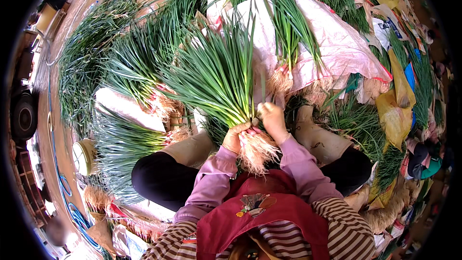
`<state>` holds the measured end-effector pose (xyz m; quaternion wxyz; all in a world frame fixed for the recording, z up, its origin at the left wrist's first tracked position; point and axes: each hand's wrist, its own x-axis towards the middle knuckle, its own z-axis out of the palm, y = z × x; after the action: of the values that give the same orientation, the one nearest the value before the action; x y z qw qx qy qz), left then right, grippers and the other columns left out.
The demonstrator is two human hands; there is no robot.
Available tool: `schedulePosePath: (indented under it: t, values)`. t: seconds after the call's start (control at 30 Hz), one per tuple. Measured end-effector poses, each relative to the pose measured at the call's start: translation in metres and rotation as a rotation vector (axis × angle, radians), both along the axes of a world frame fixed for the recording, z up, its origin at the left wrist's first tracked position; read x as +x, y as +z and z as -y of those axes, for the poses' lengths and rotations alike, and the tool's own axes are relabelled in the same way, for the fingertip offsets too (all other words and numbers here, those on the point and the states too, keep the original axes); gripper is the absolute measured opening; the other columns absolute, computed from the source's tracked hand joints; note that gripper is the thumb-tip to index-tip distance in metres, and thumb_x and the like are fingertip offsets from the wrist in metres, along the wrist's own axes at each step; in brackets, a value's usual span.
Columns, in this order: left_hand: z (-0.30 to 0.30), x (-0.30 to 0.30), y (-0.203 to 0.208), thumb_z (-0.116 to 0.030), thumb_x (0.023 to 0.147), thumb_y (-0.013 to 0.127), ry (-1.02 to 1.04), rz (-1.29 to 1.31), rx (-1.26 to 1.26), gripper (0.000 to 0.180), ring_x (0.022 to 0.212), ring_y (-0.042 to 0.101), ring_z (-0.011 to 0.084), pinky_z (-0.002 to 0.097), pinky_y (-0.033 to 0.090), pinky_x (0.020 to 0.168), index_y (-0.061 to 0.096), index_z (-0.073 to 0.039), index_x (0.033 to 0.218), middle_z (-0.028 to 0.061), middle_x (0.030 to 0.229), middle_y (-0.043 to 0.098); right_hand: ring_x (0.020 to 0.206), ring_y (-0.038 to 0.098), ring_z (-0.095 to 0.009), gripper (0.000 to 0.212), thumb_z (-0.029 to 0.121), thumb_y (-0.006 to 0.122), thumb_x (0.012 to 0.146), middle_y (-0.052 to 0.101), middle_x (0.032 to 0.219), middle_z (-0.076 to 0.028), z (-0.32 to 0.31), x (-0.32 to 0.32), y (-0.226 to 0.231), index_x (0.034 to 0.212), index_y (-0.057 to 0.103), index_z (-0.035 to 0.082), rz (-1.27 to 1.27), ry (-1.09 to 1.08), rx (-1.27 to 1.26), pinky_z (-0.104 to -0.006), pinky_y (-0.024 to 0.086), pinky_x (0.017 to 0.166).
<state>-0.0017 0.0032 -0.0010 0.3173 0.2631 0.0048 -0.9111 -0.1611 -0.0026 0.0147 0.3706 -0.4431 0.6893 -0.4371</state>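
Observation:
A thick bunch of spring onions (216,77) stands in front of my lap, its green leaves fanning away from me and its pale stringy roots (257,151) pointing toward me. My left hand (234,137) is closed around the left side of the bunch, just above the pinkish bulbs. On the bunch's right side, my right hand (273,119) is curled closed against the stems; whatever its fingers pinch is hidden. Beyond my right hand, a smaller bunch of spring onions (287,43) lies on a pinkish-white woven sack (327,43).
More bunched spring onions (127,149) lie at my left, beside a pale bucket (85,157). Loose spring onions (96,53) are heaped across the far floor. A yellow sack (393,110) lies at the right. A blue hose (65,183) runs along the left floor.

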Motion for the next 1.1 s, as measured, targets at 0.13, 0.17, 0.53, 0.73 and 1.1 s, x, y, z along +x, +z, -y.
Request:
schedulePosePath:
  t: [0.13,0.17,0.53,0.73,1.1]
  values:
    - [-0.003,0.002,0.003,-0.012,0.072,0.065,-0.006,-0.153,0.110,0.029,0.060,0.050,0.0162,0.0283,0.045,0.062,0.054,0.000,0.096,0.0072,0.071,0.052,0.060,0.048,-0.010,0.023,0.024,0.056,0.090,0.058,0.071,0.000,0.004,-0.014,-0.016,0.083,0.063,0.003,0.605,-0.057,0.200,-0.0236,0.038,0.056]
    - [-0.007,0.003,-0.002,-0.012,0.072,0.065,-0.010,-0.165,0.126,0.029,0.059,0.048,0.0145,0.0272,0.044,0.061,0.054,-0.001,0.097,0.0065,0.071,0.051,0.062,0.049,-0.010,0.022,0.024,0.056,0.089,0.058,0.074,0.000,0.008,-0.007,-0.003,0.086,0.062,0.004,0.803,-0.021,0.260,-0.0249,0.040,0.057]
    - [-0.004,-0.001,0.011,-0.005,0.077,0.060,-0.167,0.048,0.114,0.017,0.068,0.064,0.0270,0.0394,0.054,0.070,0.059,0.003,0.092,0.0158,0.075,0.065,0.063,0.055,-0.039,0.010,0.013,0.057,0.072,0.059,0.069,-0.016,0.005,0.002,-0.010,0.069,0.055,0.004,-0.675,0.089,-0.038,-0.0431,0.046,0.059]
    - [-0.006,-0.013,0.033,-0.009,0.078,0.064,-0.137,0.222,-0.166,0.016,0.065,0.065,0.0212,0.0307,0.055,0.063,0.062,0.006,0.084,0.0164,0.077,0.066,0.055,0.063,-0.030,0.010,0.007,0.056,0.066,0.062,0.062,-0.015,0.018,-0.048,-0.042,0.061,0.064,0.005,-1.205,0.440,0.016,-0.0383,0.049,0.049]
    - [0.015,-0.004,0.014,-0.008,0.077,0.061,-0.068,-0.009,-0.042,0.015,0.082,0.064,0.0284,0.0386,0.052,0.079,0.063,0.006,0.076,0.0210,0.087,0.065,0.058,0.062,-0.023,0.020,0.020,0.060,0.082,0.066,0.075,-0.011,0.079,-0.121,-0.002,0.096,0.064,0.006,-0.908,0.006,0.398,-0.0349,0.051,0.058]
